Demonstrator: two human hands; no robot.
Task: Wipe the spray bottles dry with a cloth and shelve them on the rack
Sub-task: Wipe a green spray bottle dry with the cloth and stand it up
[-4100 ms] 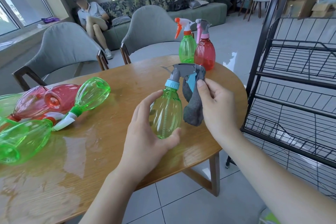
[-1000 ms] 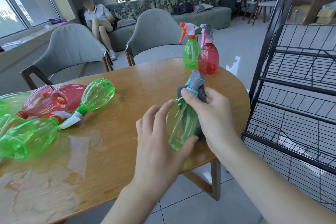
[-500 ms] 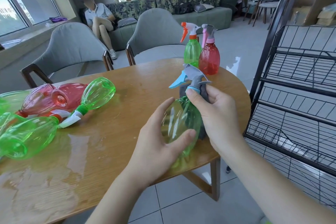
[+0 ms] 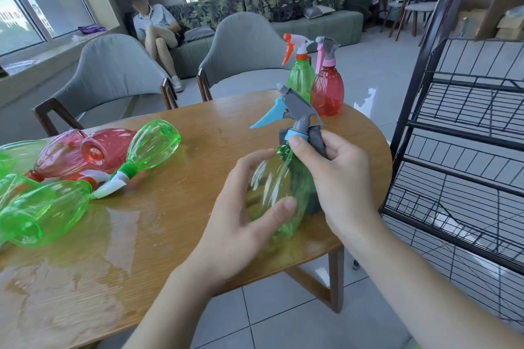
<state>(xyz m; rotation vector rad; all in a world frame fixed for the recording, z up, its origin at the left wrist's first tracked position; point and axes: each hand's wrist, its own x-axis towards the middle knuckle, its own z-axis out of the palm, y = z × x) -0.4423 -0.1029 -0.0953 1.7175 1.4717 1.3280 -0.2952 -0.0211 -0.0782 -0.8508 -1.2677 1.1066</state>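
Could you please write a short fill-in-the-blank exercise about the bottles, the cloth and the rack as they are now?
1. The held green bottle has a grey sprayer with a ____ trigger.
2. The right hand presses a ____ cloth against that bottle.
3. Beside the upright green bottle stands an upright ____ bottle.
4. The number of bottles on the rack is ____.

Missing words: blue; grey; red; zero

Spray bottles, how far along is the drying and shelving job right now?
Early on. Nothing is on the rack yet. Two bottles, a green one and a red one, stand upright at the table's far edge, perhaps already wiped. In hand: the left hand holds a green bottle while the right hand presses a grey cloth against it. Left: several bottles lying on the wet table, then shelving them all.
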